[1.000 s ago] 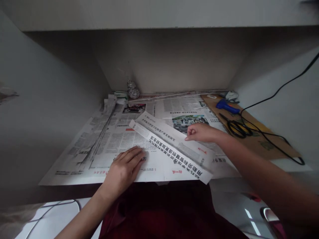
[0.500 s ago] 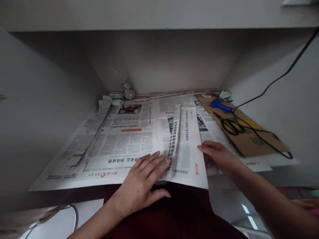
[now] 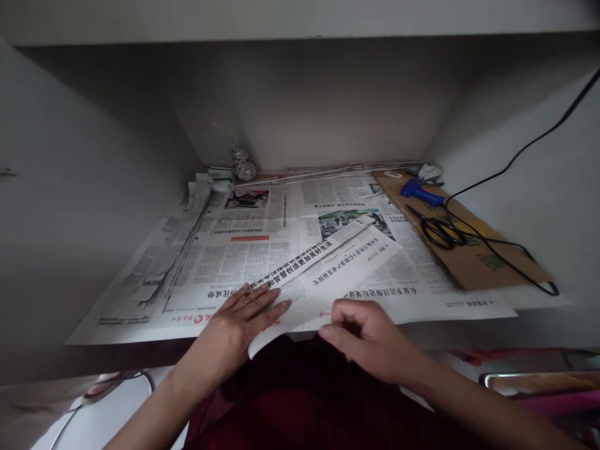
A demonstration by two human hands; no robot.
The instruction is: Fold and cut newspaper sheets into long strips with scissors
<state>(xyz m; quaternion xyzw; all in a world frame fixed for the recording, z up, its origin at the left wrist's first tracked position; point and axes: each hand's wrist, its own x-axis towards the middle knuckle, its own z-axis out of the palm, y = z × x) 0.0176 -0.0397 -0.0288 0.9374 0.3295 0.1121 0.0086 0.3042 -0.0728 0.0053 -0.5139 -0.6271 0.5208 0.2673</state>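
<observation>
A newspaper strip (image 3: 347, 259) with a lengthwise crease lies slanted on spread newspaper sheets (image 3: 244, 262), its near end curling over the front edge. My left hand (image 3: 244, 322) rests palm down with fingers spread on the strip's lower left end. Close to the strip's near edge, my right hand (image 3: 363, 334) has its fingers curled and its thumb pointing left. Whether a bit of paper is between its fingertips is too small to make out.
On the right, brown cardboard (image 3: 482, 259) bears black-handled scissors (image 3: 440, 231), a blue glue gun (image 3: 422, 190) and a black cord (image 3: 506, 240). Cut paper strips (image 3: 187, 231) lie left. A woven figure (image 3: 242, 164) stands at the back left.
The strip has turned from nearly upright in view to a slant, its near end now further left. My left hand has moved left and down. My right hand has moved left and down and curled.
</observation>
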